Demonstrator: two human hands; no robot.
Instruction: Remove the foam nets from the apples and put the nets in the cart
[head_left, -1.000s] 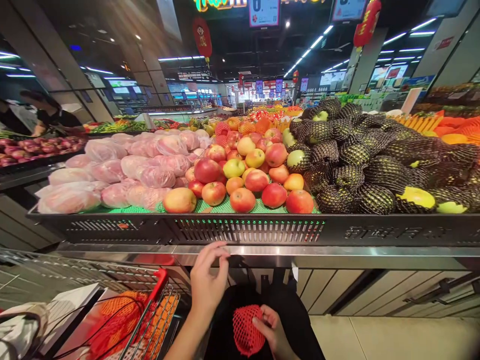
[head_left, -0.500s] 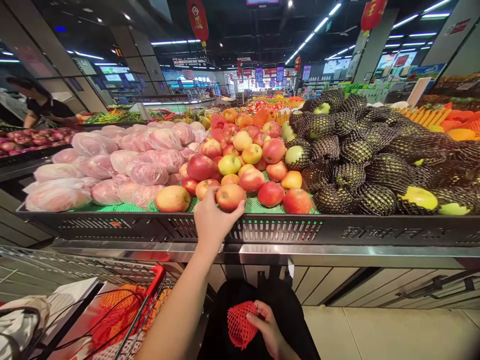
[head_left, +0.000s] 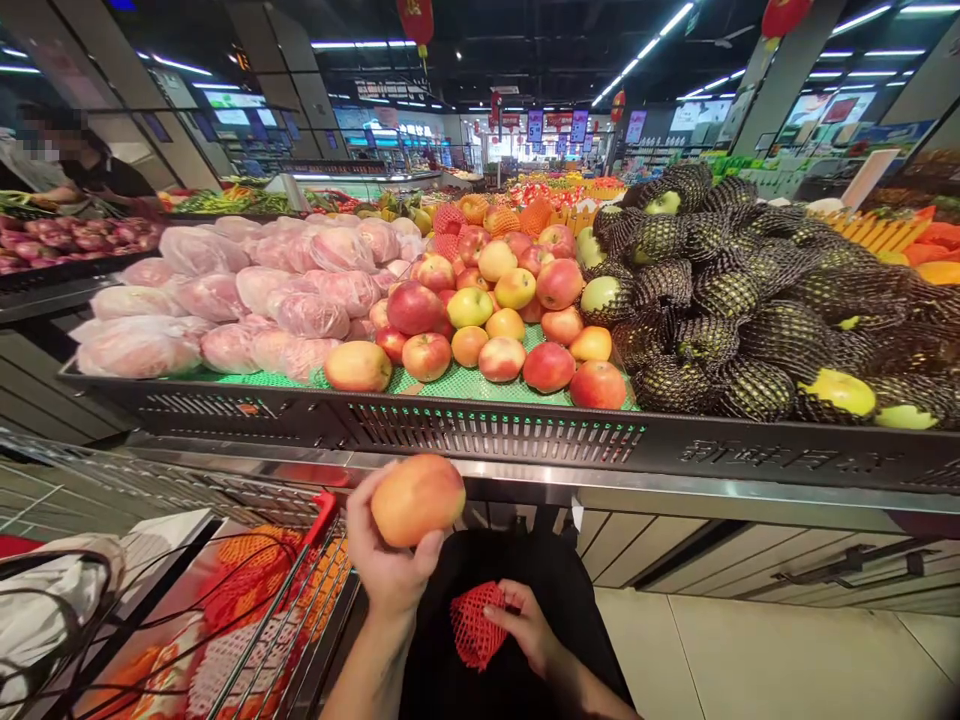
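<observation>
Red-and-yellow apple (head_left: 417,498) sits gripped in the left hand (head_left: 390,560) fingers below the fruit counter (head_left: 495,432), while the right hand (head_left: 529,630) pinches a red foam net (head_left: 474,628) over a black bag (head_left: 517,590).

A long black display shelf (head_left: 480,435) with a perforated front edge carries a green mesh mat (head_left: 465,383). Loose red-and-yellow apples (head_left: 480,320) are heaped at its middle. Toward the left edge lie pink fruit wrapped in clear plastic bags (head_left: 247,300); toward the right edge, green-yellow fruit in black foam nets (head_left: 750,300).
</observation>
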